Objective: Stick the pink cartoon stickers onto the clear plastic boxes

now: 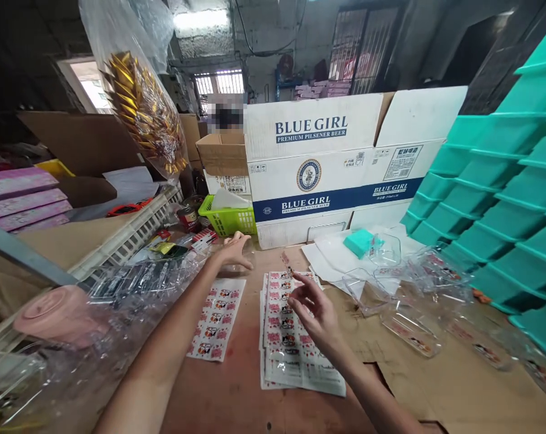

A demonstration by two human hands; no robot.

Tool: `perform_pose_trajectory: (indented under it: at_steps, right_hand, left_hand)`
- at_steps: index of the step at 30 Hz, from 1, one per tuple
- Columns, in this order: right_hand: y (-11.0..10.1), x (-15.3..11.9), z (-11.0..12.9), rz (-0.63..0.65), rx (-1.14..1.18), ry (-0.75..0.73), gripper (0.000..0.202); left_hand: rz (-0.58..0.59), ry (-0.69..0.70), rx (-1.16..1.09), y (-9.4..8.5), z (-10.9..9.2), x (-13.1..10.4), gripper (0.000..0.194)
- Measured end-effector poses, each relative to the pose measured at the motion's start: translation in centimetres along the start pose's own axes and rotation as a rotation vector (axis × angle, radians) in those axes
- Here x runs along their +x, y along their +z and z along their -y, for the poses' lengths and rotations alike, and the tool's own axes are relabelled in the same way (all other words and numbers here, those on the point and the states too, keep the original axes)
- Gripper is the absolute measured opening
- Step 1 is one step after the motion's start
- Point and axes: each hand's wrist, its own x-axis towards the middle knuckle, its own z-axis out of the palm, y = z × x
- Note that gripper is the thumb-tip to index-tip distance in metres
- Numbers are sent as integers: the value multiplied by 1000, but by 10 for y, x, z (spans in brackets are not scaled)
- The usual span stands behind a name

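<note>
My left hand (237, 249) is curved, thumb below and fingers above, around a faintly visible clear plastic container (240, 263) near the green basket. My right hand (313, 307) pinches a small clear sticker (286, 261) with pink and dark print between thumb and index finger. Below it lies a stack of sticker sheets (279, 355) with pink and cartoon prints. Another sticker sheet (221, 319) lies to the left, beside my left forearm. Clear containers bearing similar stickers (412, 330) lie on the right.
A white and blue carton (318, 172) stands behind the work surface, next to a green basket (227, 220). Stacked turquoise trays (494, 211) rise at the right. Wrapped clear plastic pieces (141, 280) and a pink roll (58, 316) lie left. A bag of gold items (141, 108) hangs above.
</note>
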Motion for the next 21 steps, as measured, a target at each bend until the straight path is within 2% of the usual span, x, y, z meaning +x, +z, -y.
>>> perform_pose_trajectory:
  at_steps: [2, 5, 8, 10, 12, 14, 15, 17, 19, 21]
  right_hand:
    - [6, 13, -7, -22, -46, -17, 52]
    - [22, 38, -19, 3, -124, -1, 80]
    - [36, 58, -29, 122, -76, 27, 108]
    - [39, 64, -32, 220, -39, 24, 118]
    - [34, 64, -31, 262, -57, -2, 122]
    - [23, 57, -24, 248, -85, -28, 124]
    - [16, 52, -19, 245, -80, -36, 125]
    - [1, 41, -8, 309, -41, -37, 124]
    - [-13, 31, 3, 452, -22, -38, 124]
    - [-24, 24, 11, 611, -27, -36, 123]
  left_hand:
    - [18, 100, -87, 5, -7, -19, 105]
    - [5, 265, -292, 11, -21, -45, 108]
    - [-5, 398, -427, 11, -35, -65, 107]
    - [-12, 450, -465, 10, -42, -76, 108]
    - [-39, 469, -532, 9, -47, -87, 111]
    - [-100, 418, -663, 11, -51, -100, 111]
    - [-135, 354, -770, 14, -54, -107, 104]
    - [-126, 177, -1071, 23, -65, -121, 74]
    - [41, 22, -1447, 34, -81, -134, 52]
    - [247, -67, -1776, 44, -100, -144, 48]
